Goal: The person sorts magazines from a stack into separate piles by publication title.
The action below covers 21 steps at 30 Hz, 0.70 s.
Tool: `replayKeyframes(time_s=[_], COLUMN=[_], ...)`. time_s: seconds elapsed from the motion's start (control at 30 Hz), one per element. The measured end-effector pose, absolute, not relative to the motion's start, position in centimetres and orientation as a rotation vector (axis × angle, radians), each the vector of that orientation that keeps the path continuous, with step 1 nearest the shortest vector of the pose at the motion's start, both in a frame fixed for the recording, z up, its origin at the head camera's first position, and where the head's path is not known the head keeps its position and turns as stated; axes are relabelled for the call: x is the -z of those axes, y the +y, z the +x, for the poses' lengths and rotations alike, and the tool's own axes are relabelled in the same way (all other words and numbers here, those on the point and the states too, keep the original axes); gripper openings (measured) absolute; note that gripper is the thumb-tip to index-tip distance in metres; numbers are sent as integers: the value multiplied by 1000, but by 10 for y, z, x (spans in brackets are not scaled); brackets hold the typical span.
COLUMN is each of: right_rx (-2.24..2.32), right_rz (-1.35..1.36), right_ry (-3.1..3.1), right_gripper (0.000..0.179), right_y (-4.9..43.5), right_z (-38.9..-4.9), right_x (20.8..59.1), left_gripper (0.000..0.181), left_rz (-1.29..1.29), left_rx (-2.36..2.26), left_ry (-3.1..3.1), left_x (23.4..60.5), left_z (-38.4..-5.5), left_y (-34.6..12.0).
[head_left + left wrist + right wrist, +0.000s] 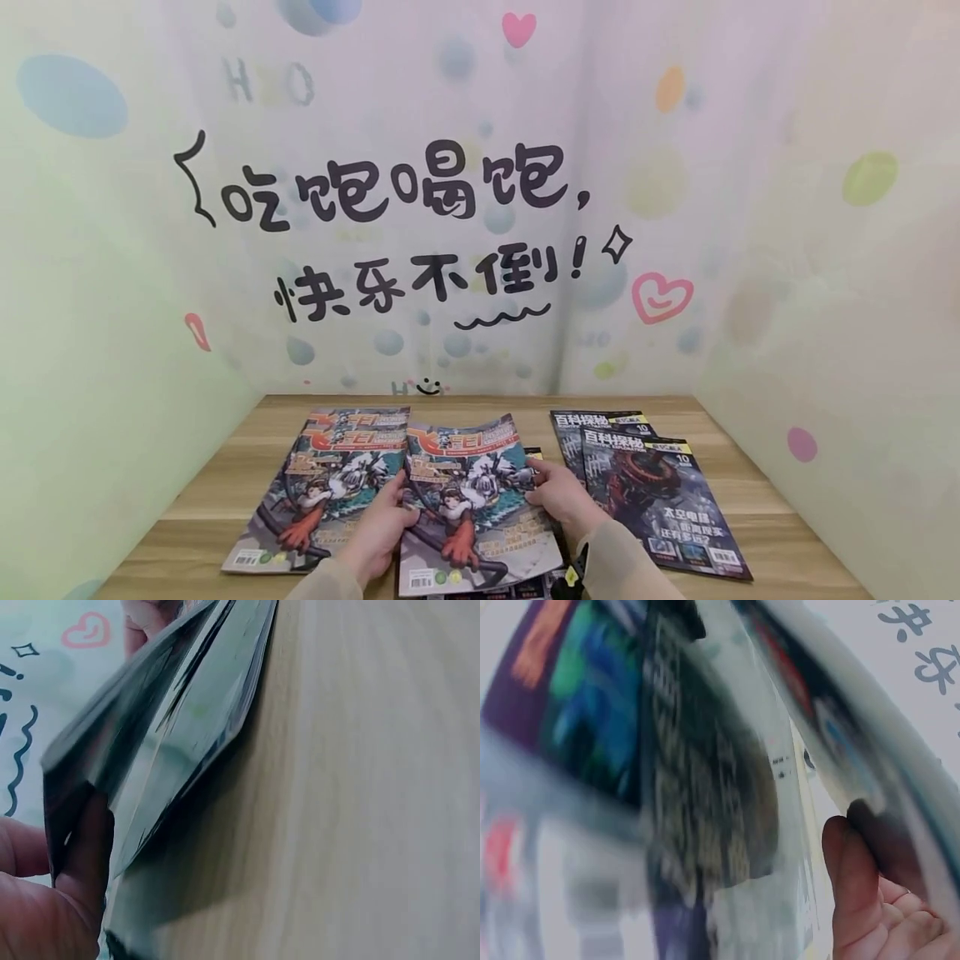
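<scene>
Between my two hands is a magazine (480,508) with a red title and a cartoon figure in red gloves on its cover. My left hand (378,529) pinches its left edge; in the left wrist view the thumb and fingers (84,862) lie on opposite sides of it. On the other side, my right hand (566,496) grips the right edge, as the right wrist view also shows with its fingers (851,877) at the pages. Beneath the held magazine, a dark-covered magazine (534,452) shows only at its margins.
Left of my hands, matching red-titled magazines (337,492) overlap on the wooden table (202,500). To the right, a dark magazine (667,508) partly covers another dark one (566,429). A printed curtain wall (480,358) closes off the table's back.
</scene>
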State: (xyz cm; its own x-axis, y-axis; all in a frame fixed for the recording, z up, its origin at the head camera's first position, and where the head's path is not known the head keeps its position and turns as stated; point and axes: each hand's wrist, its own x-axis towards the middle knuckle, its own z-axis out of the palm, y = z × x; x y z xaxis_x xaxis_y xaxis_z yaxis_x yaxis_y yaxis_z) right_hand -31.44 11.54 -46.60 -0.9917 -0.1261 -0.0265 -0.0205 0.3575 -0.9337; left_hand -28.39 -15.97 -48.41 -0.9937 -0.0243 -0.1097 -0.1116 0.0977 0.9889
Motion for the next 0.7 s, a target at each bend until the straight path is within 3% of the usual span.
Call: replayKeyframes(time_s=[0.2, 0.7], right_rx=[1696, 1724], right_rz=[-209, -314], right_ry=[2518, 2409], right_gripper=[64, 61], right_y=[91, 7], right_z=[-316, -317], right_x=[460, 461], left_gripper=[84, 83], left_rz=[-265, -225], left_rx=[-2114, -2208], left_ry=[2202, 2164], left_x=[480, 478], left_z=[-279, -248], left_y=[-178, -253])
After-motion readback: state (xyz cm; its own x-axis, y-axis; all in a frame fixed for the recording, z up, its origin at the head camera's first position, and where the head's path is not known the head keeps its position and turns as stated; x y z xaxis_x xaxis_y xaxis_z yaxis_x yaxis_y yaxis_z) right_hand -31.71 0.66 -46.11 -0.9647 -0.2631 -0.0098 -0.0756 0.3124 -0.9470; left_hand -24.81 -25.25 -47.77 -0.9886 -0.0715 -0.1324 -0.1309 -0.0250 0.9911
